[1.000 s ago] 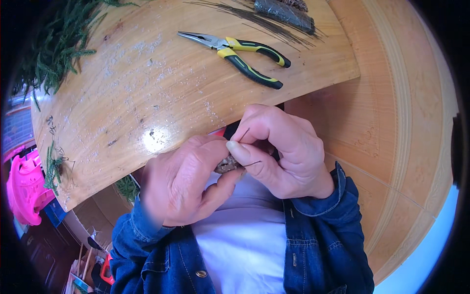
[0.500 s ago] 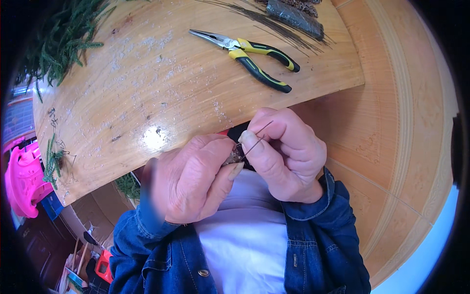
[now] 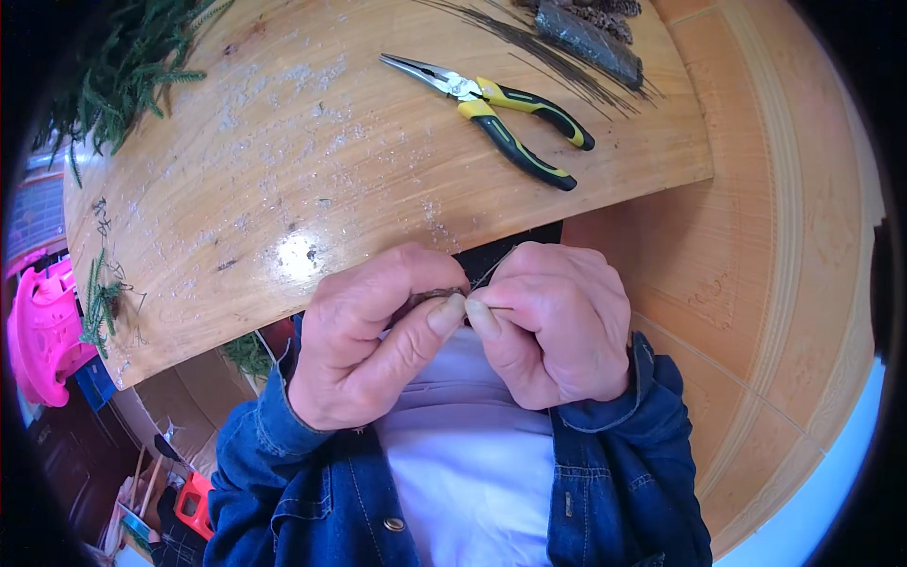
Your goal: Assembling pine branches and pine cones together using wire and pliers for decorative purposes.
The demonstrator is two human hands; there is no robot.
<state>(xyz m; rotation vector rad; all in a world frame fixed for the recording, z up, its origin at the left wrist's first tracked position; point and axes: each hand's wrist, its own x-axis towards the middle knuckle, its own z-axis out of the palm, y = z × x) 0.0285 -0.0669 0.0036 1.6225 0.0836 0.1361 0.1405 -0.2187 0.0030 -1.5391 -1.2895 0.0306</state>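
Left grip (image 3: 373, 333) pinching brown piece (image 3: 436, 295), mostly hidden; looks light, perhaps brittle: hold gently by sides. Right grip (image 3: 559, 323) pinching thin wire (image 3: 492, 270): likely springy, bendable; take near piece.

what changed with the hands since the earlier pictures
The left hand has rolled, bringing its thumb close beside that of the right hand. The brown piece is now more hidden in the left hand. Both thin wire ends slanted up a moment ago; one now points nearly level rightward. Nothing was visibly let go. Pliers and table stayed put, shifting only with the view.
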